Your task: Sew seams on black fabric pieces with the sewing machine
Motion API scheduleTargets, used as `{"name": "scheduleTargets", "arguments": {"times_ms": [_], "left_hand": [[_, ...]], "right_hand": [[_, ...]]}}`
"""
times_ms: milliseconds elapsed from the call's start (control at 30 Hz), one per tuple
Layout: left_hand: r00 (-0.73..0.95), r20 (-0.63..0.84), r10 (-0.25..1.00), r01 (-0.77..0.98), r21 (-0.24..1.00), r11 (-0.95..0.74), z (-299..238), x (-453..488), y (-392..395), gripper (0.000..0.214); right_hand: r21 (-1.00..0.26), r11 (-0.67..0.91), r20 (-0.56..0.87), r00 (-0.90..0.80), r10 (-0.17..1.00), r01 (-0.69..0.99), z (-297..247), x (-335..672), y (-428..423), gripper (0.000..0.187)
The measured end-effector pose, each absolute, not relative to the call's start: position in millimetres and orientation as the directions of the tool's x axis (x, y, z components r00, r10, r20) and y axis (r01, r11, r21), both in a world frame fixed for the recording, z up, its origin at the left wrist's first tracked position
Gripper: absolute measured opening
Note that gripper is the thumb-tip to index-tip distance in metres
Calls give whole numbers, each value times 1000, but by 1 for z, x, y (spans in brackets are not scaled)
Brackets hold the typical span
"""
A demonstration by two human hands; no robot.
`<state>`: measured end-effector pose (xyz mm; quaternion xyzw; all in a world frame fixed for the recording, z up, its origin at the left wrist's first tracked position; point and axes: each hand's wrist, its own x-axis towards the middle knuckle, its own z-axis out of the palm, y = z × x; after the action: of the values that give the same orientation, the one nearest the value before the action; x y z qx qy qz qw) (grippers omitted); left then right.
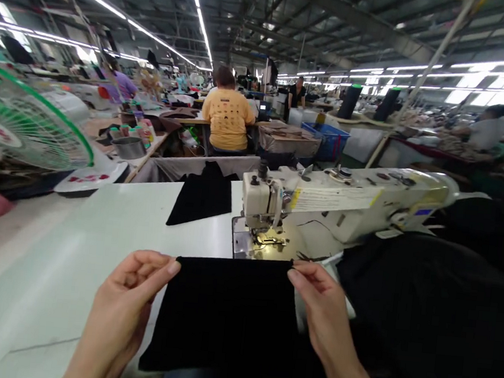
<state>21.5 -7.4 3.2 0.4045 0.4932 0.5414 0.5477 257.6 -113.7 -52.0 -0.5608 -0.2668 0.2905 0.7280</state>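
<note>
A black fabric piece (pixel 231 312) hangs stretched between my two hands, its top edge nearly level. My left hand (pixel 132 299) pinches the top left corner between thumb and fingers. At the top right corner, my right hand (pixel 323 303) grips the cloth in the same way. Just beyond the fabric stands a white sewing machine (pixel 335 197), its lit needle area (pixel 269 238) behind the cloth's top edge. Another black fabric piece (pixel 204 193) lies at the table's far edge, left of the machine head. The lower end of the held cloth runs out of view.
The white table (pixel 70 266) spreads to the left. A green-rimmed fan (pixel 31 120) stands at far left, near a metal tin (pixel 130 147). Heaped black fabric (pixel 431 313) fills the right side. A person in a yellow shirt (pixel 227 118) sits ahead, near a blue crate (pixel 328 140).
</note>
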Motion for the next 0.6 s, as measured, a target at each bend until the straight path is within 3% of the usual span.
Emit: {"name": "scheduleTargets", "arguments": {"times_ms": [100, 600], "left_hand": [[-76, -116, 990, -187, 977, 100, 4, 23, -9, 43], [-56, -141, 988, -169, 977, 129, 2, 23, -9, 42]], "right_hand": [[-959, 225, 44, 695, 717, -171, -50, 256, -111, 28], [-961, 257, 110, 721, 684, -98, -52, 256, -109, 26]]}}
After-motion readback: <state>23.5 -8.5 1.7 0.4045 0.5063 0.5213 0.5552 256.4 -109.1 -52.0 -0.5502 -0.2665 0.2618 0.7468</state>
